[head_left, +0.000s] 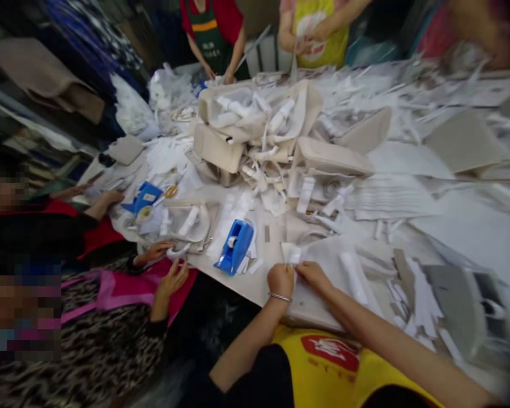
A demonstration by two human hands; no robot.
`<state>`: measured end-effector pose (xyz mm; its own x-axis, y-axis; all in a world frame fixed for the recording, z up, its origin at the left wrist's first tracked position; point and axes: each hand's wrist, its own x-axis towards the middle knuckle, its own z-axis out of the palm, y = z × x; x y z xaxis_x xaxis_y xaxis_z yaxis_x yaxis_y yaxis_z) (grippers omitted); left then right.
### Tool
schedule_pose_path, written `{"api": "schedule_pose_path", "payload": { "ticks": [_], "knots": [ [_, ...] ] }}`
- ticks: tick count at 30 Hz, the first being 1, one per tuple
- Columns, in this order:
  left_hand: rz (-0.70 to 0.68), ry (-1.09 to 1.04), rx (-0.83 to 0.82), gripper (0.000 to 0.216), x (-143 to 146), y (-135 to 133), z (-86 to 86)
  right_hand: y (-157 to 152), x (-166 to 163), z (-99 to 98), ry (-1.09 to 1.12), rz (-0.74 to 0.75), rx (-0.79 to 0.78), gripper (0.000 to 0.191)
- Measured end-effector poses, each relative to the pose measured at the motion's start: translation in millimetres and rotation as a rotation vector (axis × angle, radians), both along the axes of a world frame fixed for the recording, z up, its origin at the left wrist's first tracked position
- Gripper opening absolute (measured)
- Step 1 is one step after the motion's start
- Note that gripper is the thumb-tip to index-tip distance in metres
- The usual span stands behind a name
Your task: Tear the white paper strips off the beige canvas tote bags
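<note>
Head view: both hands [297,276] pinched shut on white paper strip [292,255] beside blue tape dispenser [234,247].

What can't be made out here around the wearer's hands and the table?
- Head view: what the left hand and right hand pinch is a small white piece; fingers cover most of it.
- Far-right table: motion blur smears the white scraps.
- Blue tape dispenser: roll too small to judge.
- Co-workers at the far edge: cut off by the top of the frame.
</note>
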<state>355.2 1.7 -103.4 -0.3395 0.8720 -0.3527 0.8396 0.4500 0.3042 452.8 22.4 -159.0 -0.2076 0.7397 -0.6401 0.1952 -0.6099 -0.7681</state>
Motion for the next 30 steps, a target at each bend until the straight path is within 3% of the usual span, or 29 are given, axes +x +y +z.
{"api": "schedule_pose_path", "payload": {
  "ticks": [2,5,8,18,23,30],
  "knots": [
    [-0.091,0.062,0.031,0.028,-8,-8,-15.9,-2,-9,-15.0,0.016,0.007,-0.048,0.025],
    [-0.185,0.139,0.121,0.030,-3,-10,-24.4,4,-4,-17.7,0.032,-0.020,-0.045,0.021],
    [-0.255,0.168,0.150,0.026,7,-11,-24.9,7,0,-12.4,0.039,-0.070,-0.042,0.018],
    [-0.302,0.278,0.141,0.029,32,-28,-10.3,2,-4,-9.4,0.056,-0.199,-0.066,0.017],
    [-0.354,0.311,0.148,0.034,35,-30,-7.2,1,-2,-11.4,0.076,-0.190,-0.067,0.014],
    [-0.416,0.357,0.124,0.034,35,-27,-18.6,2,3,-10.6,0.093,-0.123,-0.009,0.030]
  ]
}}
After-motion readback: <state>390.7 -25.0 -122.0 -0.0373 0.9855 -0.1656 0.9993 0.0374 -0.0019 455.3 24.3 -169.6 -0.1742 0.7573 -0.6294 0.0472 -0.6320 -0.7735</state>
